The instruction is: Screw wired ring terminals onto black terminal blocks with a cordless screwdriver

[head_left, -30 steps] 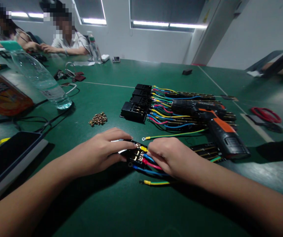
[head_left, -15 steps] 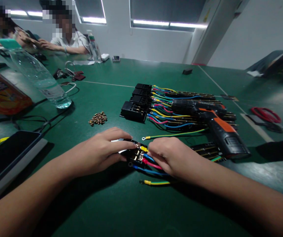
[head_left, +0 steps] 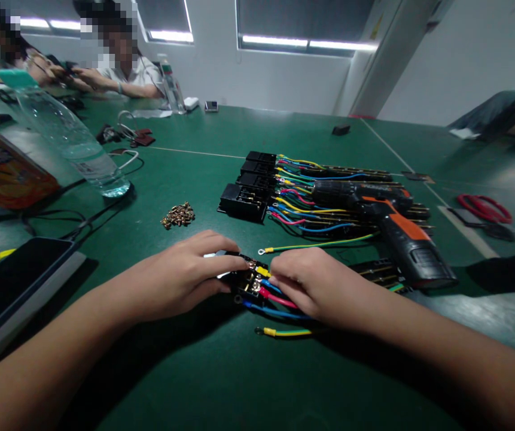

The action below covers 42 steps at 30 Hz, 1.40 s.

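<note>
A black terminal block [head_left: 249, 286] with brass-coloured contacts lies on the green table. My left hand [head_left: 189, 269] grips its left end, fingers curled over the top and thumb along the near side. My right hand [head_left: 304, 281] is closed at the block's right side, around wires whose far parts it hides. A yellow-sleeved lug [head_left: 263, 272] and a red wire [head_left: 279, 299] reach the contacts. The blue wire [head_left: 266, 310] has its ring lug beside the block's near edge. Two yellow-green wires, one nearer [head_left: 284, 332] and one farther [head_left: 320, 246], lie loose on the table.
Small brass screws [head_left: 179, 215] lie in a pile beyond my left hand. Several wired black blocks [head_left: 243, 200] stand in a row, with a cordless drill [head_left: 392, 221] across their wires. Left are a phone [head_left: 19, 293] and a water bottle [head_left: 78, 143]. People sit across the table.
My hands and the block stay almost exactly where they were; my right hand shifts very slightly. Across the table, a person's hands have moved a little.
</note>
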{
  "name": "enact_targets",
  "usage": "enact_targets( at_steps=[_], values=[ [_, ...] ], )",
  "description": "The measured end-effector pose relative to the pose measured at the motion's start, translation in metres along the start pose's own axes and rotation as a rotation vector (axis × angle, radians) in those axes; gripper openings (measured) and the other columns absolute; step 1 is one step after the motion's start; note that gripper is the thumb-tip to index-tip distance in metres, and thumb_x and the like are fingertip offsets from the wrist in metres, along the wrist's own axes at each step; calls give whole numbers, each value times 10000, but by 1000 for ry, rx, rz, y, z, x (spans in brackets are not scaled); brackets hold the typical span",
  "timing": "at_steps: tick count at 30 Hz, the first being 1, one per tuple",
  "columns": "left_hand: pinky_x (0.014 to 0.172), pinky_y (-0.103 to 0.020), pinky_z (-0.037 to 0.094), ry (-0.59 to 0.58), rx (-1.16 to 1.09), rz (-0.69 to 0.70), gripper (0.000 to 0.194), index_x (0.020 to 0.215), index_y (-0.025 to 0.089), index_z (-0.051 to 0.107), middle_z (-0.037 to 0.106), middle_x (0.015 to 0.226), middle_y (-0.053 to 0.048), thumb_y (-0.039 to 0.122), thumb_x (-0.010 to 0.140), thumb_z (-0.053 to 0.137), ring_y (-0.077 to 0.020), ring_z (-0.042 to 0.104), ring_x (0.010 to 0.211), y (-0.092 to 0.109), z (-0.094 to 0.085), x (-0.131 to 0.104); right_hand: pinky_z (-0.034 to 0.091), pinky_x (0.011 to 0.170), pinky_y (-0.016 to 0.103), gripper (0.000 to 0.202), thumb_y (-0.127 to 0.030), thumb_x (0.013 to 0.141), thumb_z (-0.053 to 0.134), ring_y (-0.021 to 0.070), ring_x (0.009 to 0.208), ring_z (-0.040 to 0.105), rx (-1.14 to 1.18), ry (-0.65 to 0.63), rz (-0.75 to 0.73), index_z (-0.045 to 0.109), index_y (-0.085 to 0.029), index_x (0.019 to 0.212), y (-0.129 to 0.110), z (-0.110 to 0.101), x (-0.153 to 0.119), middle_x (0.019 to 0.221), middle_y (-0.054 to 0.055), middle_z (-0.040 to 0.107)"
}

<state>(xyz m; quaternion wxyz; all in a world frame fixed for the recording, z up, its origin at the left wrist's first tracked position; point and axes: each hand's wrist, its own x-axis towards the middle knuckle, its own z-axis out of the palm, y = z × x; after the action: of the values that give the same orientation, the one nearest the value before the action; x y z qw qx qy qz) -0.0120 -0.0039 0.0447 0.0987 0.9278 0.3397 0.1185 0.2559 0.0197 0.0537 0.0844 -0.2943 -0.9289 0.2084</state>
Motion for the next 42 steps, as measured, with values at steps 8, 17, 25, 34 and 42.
enact_targets(
  at_steps=[8,17,25,34,42],
  values=[
    [942,-359,498,-5,11,14,381,1352,281,555,557,1258,-100,208,980,522,-230,544,1124,0,-1,0,319,645,258,197,-205,977,510,118,685,499,40,-85,46,571,-159,796,-4,-12,0,789,19,618],
    [930,-358,505,32,10,26,357,1323,266,575,577,1248,-104,207,973,536,-232,552,1118,-1,1,-1,316,643,255,199,-170,963,522,107,659,455,42,-43,13,560,-147,769,-3,-6,2,752,8,587],
    [917,-349,529,81,-7,34,363,1322,247,587,624,1232,-106,209,963,549,-228,592,1105,0,1,0,327,652,263,190,-163,960,520,119,669,460,43,-23,5,573,-147,777,-1,-5,3,763,21,593],
    [940,-355,512,54,13,40,411,1378,291,554,592,1264,-97,216,975,537,-235,569,1135,-2,3,-1,325,652,254,192,-163,963,520,117,675,458,49,-8,-10,583,-140,783,0,-2,2,763,20,590],
    [930,-355,504,51,24,35,416,1375,302,556,582,1260,-98,216,969,547,-239,563,1126,0,2,-1,321,650,252,200,-157,963,514,113,667,448,35,-30,3,574,-138,773,-2,-5,3,750,14,578]
  ],
)
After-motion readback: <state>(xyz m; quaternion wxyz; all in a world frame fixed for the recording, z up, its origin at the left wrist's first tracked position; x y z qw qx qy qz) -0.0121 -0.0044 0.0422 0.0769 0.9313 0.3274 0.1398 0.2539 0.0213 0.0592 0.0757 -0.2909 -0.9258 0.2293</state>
